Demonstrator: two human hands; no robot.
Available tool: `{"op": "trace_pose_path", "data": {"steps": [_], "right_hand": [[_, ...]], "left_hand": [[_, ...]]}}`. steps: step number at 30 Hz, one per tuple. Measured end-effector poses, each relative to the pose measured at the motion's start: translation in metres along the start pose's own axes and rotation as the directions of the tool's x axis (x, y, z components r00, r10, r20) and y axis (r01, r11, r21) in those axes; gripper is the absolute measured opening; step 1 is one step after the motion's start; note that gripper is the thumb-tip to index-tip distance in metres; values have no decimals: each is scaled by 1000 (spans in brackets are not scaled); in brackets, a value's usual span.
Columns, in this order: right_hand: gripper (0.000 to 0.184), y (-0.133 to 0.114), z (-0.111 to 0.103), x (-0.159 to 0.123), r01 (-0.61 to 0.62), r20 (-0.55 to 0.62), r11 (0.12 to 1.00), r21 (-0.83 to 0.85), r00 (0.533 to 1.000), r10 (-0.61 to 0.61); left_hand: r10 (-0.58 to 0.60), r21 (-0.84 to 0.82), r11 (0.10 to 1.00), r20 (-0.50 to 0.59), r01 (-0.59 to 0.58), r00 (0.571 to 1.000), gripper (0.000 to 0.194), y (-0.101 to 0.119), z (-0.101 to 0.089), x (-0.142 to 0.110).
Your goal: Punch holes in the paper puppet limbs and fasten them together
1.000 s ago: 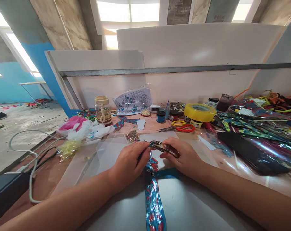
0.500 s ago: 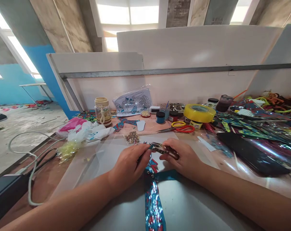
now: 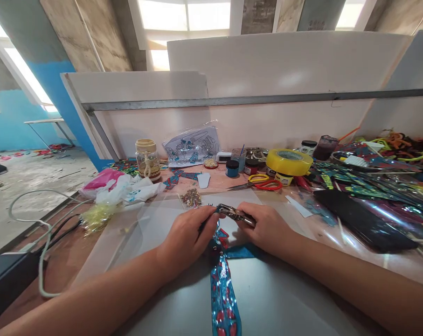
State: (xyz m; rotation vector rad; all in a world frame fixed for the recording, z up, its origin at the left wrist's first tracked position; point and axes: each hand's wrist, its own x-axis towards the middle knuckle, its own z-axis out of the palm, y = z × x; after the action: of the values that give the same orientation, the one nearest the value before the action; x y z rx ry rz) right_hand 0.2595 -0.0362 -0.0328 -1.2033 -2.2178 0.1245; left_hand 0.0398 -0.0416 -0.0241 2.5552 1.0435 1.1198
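My right hand (image 3: pixel 265 226) is closed around the handles of a shiny metal hole punch (image 3: pixel 232 213). Its jaws meet a small blue edge at the fingertips of my left hand (image 3: pixel 188 231). That hand pinches the upper end of a glossy blue piece with red patches (image 3: pixel 225 294), which hangs down toward me over a white sheet (image 3: pixel 274 294). Small metal fasteners show where its parts join, and a blue arm (image 3: pixel 241 252) sticks out to the right. What lies inside the punch's jaws is hidden.
Behind my hands are a bag of small metal fasteners (image 3: pixel 191 198), red and yellow scissors (image 3: pixel 258 182), a yellow tape roll (image 3: pixel 288 162) and paint jars (image 3: pixel 232 168). A black phone-like slab (image 3: pixel 363 219) lies right. Plastic bags (image 3: pixel 127 189) and cables (image 3: pixel 43 233) are left.
The punch's handles have come closer together as my right fingers tightened. My left hand still pinches the blue piece, and the camera view has shifted slightly.
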Motion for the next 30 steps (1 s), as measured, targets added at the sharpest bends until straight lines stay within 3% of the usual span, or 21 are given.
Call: {"op": "trace_pose_path", "data": {"steps": [4, 9, 13, 24, 27, 30], "right_hand": [[10, 3, 2, 1, -3, -4, 1000, -31, 1000, 3], [6, 3, 5, 2, 110, -51, 990, -93, 992, -115], [14, 2, 7, 2, 153, -48, 981, -120, 986, -160], [17, 2, 6, -3, 217, -37, 964, -152, 974, -225], [18, 0, 6, 0, 156, -23, 979, -132, 987, -161], [23, 2, 1, 9, -26, -3, 992, -126, 1000, 26]], "left_hand": [[3, -4, 1000, 4, -3, 1000, 22, 2, -1, 0], [-1, -18, 1000, -19, 1, 1000, 26, 5, -3, 1], [-13, -29, 999, -32, 12, 999, 29, 4, -4, 1], [-175, -118, 978, -12, 173, 984, 36, 6, -4, 3], [-196, -161, 967, 13, 196, 980, 35, 3, -2, 4], [-269, -199, 941, 52, 274, 962, 34, -3, -3, 10]]}}
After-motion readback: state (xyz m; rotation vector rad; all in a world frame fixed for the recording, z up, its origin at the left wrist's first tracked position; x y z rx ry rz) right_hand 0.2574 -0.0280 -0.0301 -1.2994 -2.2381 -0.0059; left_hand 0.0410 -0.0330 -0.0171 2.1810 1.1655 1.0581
